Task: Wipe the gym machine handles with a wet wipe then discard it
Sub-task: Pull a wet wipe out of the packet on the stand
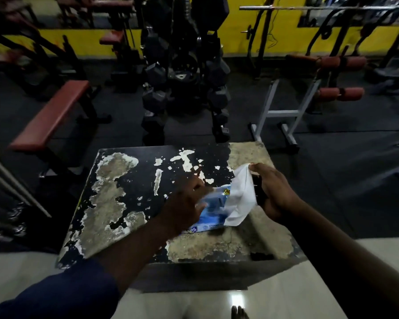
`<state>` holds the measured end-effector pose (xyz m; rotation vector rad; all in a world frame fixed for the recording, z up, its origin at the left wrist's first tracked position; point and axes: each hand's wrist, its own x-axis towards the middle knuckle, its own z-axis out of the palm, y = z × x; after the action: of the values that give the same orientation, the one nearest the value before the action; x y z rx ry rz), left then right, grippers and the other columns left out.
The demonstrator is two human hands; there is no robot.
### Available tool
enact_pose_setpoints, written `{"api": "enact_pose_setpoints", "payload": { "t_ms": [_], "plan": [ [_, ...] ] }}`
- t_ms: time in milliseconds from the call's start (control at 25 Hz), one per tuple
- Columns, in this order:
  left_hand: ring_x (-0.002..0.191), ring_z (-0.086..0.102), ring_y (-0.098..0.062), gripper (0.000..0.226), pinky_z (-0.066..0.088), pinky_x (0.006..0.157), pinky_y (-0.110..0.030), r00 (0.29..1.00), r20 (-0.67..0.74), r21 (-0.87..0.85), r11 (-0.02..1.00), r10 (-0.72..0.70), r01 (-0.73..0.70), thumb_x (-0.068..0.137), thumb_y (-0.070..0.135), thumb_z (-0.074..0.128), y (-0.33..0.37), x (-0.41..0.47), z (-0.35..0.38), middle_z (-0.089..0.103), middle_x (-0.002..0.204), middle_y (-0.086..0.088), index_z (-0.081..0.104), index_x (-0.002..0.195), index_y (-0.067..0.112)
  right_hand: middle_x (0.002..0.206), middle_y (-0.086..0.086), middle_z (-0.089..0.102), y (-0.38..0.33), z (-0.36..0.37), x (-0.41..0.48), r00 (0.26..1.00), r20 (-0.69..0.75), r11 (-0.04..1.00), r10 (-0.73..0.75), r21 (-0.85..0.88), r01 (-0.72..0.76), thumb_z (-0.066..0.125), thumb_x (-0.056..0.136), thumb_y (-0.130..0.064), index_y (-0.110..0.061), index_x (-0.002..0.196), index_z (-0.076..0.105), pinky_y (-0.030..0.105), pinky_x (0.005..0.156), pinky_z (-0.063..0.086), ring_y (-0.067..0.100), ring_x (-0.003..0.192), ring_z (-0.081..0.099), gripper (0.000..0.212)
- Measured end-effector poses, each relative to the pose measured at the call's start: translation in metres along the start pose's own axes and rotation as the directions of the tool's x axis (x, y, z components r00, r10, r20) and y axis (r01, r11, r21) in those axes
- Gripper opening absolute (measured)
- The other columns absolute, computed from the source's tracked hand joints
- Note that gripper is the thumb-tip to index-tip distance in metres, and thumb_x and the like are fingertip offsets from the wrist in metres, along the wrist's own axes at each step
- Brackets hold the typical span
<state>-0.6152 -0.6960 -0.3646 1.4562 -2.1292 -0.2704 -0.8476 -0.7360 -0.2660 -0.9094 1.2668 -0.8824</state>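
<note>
Wet wipe (240, 196) | axis slants down-left | right hand (274, 192) pinches top | left hand (184, 203): grip unclear

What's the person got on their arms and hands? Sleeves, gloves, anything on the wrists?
No gloves on the left hand or right hand, and no ring or watch that I can make out. The left arm wears a dark navy sleeve that stops near the elbow. No sleeve shows on the right forearm, though the light is dim.

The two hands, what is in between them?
In the head view, a blue wipes packet and a white wet wipe lie between the left hand and right hand. The right hand pinches the wipe.
</note>
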Motion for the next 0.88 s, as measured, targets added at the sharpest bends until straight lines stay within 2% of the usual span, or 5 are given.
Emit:
{"api": "enact_pose_setpoints", "payload": {
  "t_ms": [160,240,360,720,880],
  "plan": [
    [0.135,0.056,-0.014,0.043,0.051,0.109,-0.036,0.996,0.080,0.022,0.999,0.024,-0.026,0.098,0.035,0.062,0.006,-0.019,0.010,0.059,0.149,0.000,0.066,0.137,0.017,0.100,0.019,0.076,-0.006,-0.021,0.020,0.994,0.108,0.997,0.020,0.073,-0.028,0.055,0.096,-0.028,-0.004,0.110,0.072,0.034,0.065,0.052,0.030,0.077,0.071,0.032],
    [0.149,0.031,0.002,0.054,0.020,0.127,-0.023,0.992,0.125,0.127,0.992,-0.026,0.010,0.102,0.044,0.056,0.016,-0.030,0.009,0.043,0.161,0.005,0.054,0.150,0.019,0.096,0.016,0.075,-0.010,-0.028,0.030,0.985,0.167,0.993,0.039,0.102,-0.057,0.056,0.097,-0.028,-0.004,0.113,0.071,0.031,0.060,0.054,0.027,0.074,0.070,0.033],
    [0.153,0.016,0.000,0.053,-0.016,0.121,-0.013,0.990,0.141,0.276,0.961,-0.009,-0.031,0.105,0.035,0.051,0.028,-0.034,0.011,0.038,0.164,-0.002,0.049,0.153,0.011,0.079,0.009,0.073,-0.009,-0.033,0.040,0.968,0.240,0.988,0.071,0.120,-0.102,0.055,0.100,-0.025,-0.005,0.111,0.070,0.027,0.049,0.052,0.020,0.061,0.070,0.027],
    [0.148,0.041,-0.021,0.052,-0.014,0.127,-0.027,0.984,0.179,0.451,0.887,0.015,-0.095,0.104,0.034,0.043,0.040,-0.032,0.013,0.049,0.157,-0.011,0.056,0.147,0.007,0.103,0.024,0.069,-0.006,-0.048,0.049,0.949,0.297,0.978,0.107,0.139,-0.153,0.061,0.095,-0.029,-0.001,0.119,0.068,0.042,0.072,0.057,0.034,0.083,0.069,0.037],
    [0.153,0.024,0.002,0.044,0.007,0.129,-0.033,0.911,0.265,0.074,0.948,-0.317,0.308,0.109,0.042,0.046,0.046,-0.015,0.002,0.039,0.162,0.015,0.053,0.150,0.029,0.105,0.018,0.070,-0.011,-0.043,0.046,0.943,0.316,0.979,0.103,0.135,-0.152,0.060,0.097,-0.026,0.001,0.124,0.065,0.035,0.068,0.057,0.033,0.087,0.066,0.039]
  ]
}}
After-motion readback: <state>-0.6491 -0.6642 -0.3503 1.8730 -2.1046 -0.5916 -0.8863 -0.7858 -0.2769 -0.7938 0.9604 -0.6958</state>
